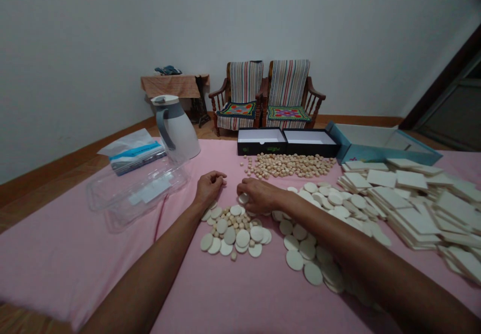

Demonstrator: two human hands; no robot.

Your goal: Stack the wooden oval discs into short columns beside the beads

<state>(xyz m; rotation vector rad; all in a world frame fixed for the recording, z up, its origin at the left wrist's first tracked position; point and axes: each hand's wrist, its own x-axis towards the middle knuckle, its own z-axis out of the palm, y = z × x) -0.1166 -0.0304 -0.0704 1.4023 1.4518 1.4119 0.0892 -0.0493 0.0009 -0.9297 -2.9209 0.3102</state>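
Discs (242, 238) lie just nearer than right hand (259, 194), pinching one, and left hand (209, 188), half-curled, its hold unclear

Black box (262, 148): we see green marks, too small to read.
Blue-banded packet (138, 150): we cannot read its faint print.

Nearer me than the mixed pile (229, 235), pink cloth (214, 299) lets me pass, but right of this pile discs (307, 249) block me.

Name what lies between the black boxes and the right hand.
Small wooden pieces, spread between the black boxes and the right hand, as the head view shows.
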